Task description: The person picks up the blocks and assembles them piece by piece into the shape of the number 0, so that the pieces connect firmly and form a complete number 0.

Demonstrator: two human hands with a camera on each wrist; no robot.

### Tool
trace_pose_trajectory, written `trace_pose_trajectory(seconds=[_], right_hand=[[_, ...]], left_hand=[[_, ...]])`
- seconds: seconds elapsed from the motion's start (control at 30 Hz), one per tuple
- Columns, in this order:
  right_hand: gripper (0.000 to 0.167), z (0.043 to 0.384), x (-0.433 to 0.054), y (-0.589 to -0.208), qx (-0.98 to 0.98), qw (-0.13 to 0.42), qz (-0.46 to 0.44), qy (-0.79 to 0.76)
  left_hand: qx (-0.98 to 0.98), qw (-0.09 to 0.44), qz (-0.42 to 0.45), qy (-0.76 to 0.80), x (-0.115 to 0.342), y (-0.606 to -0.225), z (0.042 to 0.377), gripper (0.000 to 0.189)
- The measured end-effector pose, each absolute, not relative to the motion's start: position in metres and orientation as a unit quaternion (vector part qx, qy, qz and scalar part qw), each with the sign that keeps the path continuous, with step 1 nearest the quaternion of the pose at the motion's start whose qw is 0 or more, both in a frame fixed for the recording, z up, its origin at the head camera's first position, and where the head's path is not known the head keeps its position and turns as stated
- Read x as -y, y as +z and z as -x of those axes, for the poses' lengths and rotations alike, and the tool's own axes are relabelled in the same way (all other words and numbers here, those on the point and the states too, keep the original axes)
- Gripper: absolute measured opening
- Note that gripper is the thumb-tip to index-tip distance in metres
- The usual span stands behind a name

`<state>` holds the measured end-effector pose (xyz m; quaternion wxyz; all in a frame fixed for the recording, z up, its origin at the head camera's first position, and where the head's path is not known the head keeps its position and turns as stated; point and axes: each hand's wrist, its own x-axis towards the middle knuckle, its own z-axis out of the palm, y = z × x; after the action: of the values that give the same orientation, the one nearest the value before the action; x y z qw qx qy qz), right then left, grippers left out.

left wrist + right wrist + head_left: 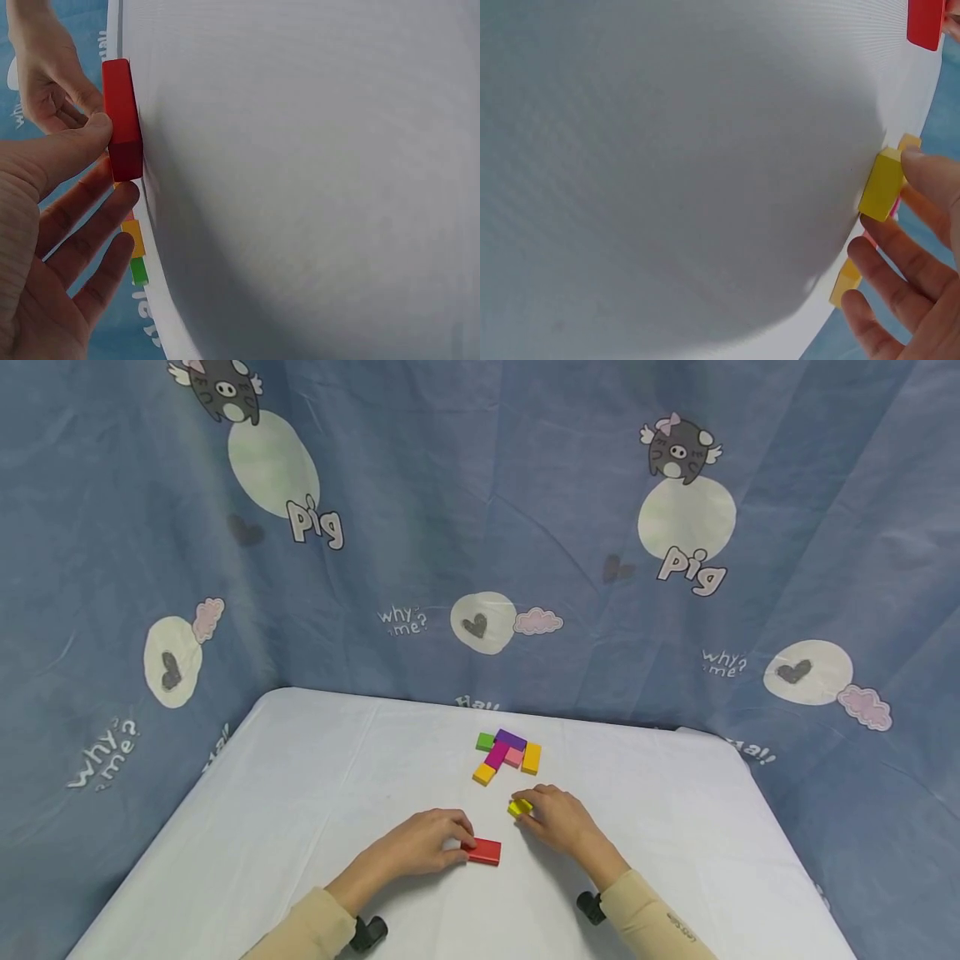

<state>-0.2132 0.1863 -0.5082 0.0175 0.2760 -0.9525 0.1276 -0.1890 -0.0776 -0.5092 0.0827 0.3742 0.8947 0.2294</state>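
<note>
My left hand (431, 842) pinches one end of a flat red block (487, 852) near the middle of the table. In the left wrist view the thumb presses the side of the red block (122, 120), and the lower fingers are spread away from it. Farther back and to the right, my right hand (561, 820) holds a small yellow block (519, 808) between thumb and fingers. The right wrist view shows the thumb at the upper end of the yellow block (881, 186); the index finger is partly hidden behind it. Both blocks are at or close to the tabletop.
Behind the hands lies a cluster of blocks: green (485, 742), purple (512, 740), magenta (496, 757), pink (513, 757) and two orange-yellow ones, a long block (532, 758) and a short block (483, 774). A white cloth (315, 777) covers the table; a blue printed curtain (420, 527) hangs behind.
</note>
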Motion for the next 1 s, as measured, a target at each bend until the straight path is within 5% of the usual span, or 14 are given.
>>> trace_pose_trajectory(seconds=[1.0], right_hand=[[0.027, 0.2065, -0.1812, -0.5081, 0.948, -0.012, -0.269, 0.168]], left_hand=[[-0.893, 0.088, -0.371, 0.24, 0.0738, -0.5146, 0.1865, 0.018]])
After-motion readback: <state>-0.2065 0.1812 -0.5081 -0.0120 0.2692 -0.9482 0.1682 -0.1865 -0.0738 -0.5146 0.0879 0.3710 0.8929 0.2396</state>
